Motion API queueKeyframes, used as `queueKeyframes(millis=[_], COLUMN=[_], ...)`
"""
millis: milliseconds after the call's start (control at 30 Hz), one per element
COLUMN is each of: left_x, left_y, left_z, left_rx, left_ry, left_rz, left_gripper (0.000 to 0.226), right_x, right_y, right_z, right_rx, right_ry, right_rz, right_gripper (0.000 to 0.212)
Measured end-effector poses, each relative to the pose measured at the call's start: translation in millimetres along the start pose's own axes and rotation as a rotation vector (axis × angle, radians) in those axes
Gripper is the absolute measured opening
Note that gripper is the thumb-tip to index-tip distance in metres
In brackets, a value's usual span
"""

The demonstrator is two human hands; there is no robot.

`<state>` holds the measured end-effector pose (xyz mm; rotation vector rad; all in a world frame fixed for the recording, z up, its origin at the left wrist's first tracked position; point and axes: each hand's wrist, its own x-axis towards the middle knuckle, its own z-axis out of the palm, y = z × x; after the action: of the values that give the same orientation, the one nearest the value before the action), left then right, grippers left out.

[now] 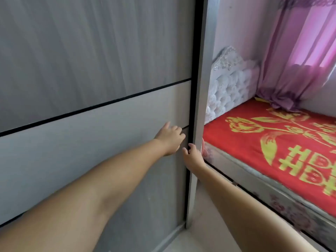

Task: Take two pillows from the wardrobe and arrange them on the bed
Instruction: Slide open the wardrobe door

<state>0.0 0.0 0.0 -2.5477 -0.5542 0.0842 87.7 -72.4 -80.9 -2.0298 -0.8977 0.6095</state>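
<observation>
In the head view the task looks barely begun: the wardrobe door (91,124) is shut, a flat grey panel with a faint wood-grain and thin black dividing lines, so both pillows, if they are inside, are hidden and none can be seen anywhere. The left hand (170,138) rests against the door near its black edge strip, fingers loosely curled and holding nothing. Just beside it, the right hand (193,154) curls narrowly around the pale grey upright frame post (201,88) of the wardrobe, gripping only that edge. Opening the door, taking out both pillows and laying them down all appear still to do. To the right of the post lies the bed (272,142), bare of pillows, under a red cover woven with yellow flowers, backed by a white button-tufted headboard (229,88); a sheer purple curtain (300,60) drapes onto its far corner.
</observation>
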Motion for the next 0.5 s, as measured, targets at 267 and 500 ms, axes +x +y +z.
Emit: queueKeyframes(millis=[267,500], left_x=[102,121], left_y=[-47,-44], left_z=[1,1], left_rx=[0.307,0.500], left_ry=[0.105,0.129], left_rz=[0.220,0.236], left_gripper=[0.049,0.046], right_x=[106,134], right_y=[-20,-25], right_z=[15,15], right_rx=[0.165,0.266], right_ry=[0.015,0.054], right_rz=[0.154,0.281], right_gripper=[0.071,0.062])
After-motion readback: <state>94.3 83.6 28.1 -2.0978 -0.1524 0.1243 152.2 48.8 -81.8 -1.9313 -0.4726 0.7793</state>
